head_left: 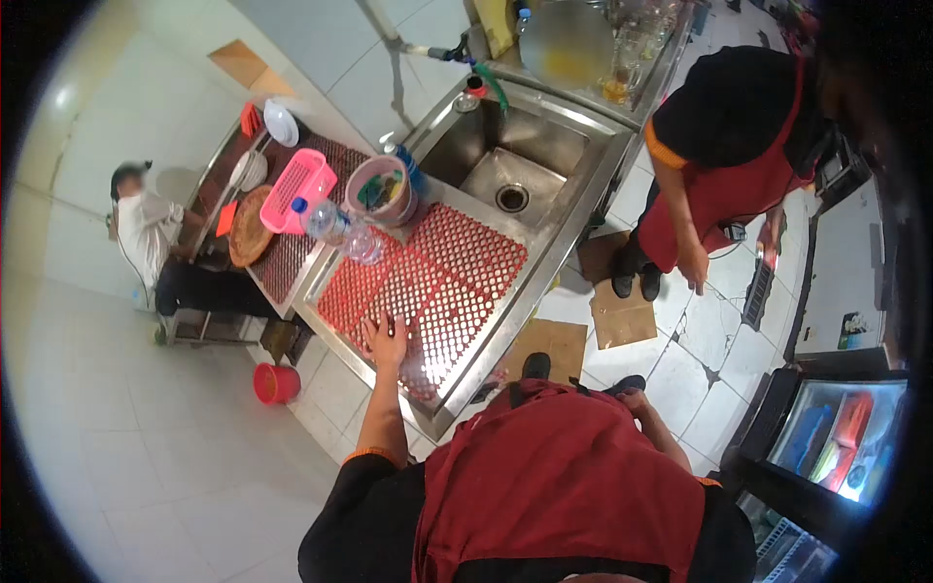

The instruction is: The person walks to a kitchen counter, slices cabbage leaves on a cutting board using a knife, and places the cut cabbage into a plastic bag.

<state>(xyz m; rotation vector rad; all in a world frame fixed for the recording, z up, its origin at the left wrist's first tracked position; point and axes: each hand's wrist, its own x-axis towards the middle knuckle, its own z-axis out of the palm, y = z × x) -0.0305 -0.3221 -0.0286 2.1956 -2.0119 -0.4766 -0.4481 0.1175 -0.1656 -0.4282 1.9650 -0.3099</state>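
Observation:
My left hand (387, 340) lies on the red perforated mat (442, 282) on the drainboard, near its front left edge, with its fingers spread and nothing held. My right hand (634, 403) is low by my right side, near the apron; its fingers are partly hidden and too small to read. Beyond my left hand, two clear plastic bottles, one with a blue cap (321, 222), lean beside a pink basket (299, 190). A grey bucket (381, 191) with green and yellow items inside stands at the mat's far edge.
A steel sink (515, 180) adjoins the mat, with a green hose (491, 87) above it. A co-worker in a red apron (724, 185) stands at the right. Another person in white (148, 228) sits at the left. A red bucket (276, 383) and cardboard pieces (623, 316) are on the floor.

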